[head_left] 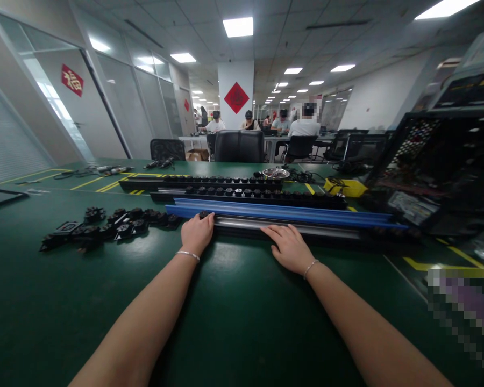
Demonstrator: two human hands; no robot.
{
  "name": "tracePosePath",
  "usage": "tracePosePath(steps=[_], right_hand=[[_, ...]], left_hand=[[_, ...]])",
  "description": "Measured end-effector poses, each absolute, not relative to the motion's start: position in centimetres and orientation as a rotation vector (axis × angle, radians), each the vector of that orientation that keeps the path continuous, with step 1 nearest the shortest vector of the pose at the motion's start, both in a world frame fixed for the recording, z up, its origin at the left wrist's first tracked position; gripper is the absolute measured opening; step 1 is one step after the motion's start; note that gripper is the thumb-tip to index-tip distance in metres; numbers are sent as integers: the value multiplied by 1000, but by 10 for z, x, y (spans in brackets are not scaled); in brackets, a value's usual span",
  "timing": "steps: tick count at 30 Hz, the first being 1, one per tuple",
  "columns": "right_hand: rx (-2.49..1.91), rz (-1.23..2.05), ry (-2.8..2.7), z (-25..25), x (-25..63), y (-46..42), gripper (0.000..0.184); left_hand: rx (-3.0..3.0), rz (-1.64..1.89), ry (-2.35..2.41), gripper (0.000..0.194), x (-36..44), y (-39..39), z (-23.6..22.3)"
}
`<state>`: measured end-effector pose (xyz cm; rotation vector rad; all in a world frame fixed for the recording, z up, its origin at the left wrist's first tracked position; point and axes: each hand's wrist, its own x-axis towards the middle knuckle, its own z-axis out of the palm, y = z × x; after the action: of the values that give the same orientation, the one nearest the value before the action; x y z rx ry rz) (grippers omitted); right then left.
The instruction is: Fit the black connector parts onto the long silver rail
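A long rail with a blue top strip and a silver metal channel lies across the green table in front of me. My left hand is curled at the rail's left end, fingers bent around a small black part there. My right hand rests flat on the table with its fingers stretched out, fingertips touching the near edge of the silver channel. Both wrists wear thin bracelets.
A heap of small black parts lies to the left. Two black rails studded with black parts sit behind. A metal bowl, a yellow tray and a black machine frame are to the right. People sit at far desks.
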<state>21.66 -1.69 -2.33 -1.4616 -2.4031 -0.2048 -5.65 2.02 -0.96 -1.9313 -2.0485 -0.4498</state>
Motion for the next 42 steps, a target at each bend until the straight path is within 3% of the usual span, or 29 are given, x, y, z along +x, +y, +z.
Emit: tracePosePath(steps=[13,19,27,34,42], right_hand=[[-1444,-172,-2372,-24,216,-16,56],[-1401,-148,-2318,-25,225,-10,42],[-1710,-315,-1878,-10,274,0,37],[-2017,-563,-1132,-15,332,-9,49],[-2138,-344,-1008,-26,349,-11,54]], left_hand=[[-1737,-366,-2217,52,-130,4,1],[-1588,-327,-2537,60,-164,0,0],[-1455,-572,-2746,54,-186,9,-17],[-1353,-809,-2616,48,-177,8,-16],[-1852,-780,-1914,43,-101,4,-6]])
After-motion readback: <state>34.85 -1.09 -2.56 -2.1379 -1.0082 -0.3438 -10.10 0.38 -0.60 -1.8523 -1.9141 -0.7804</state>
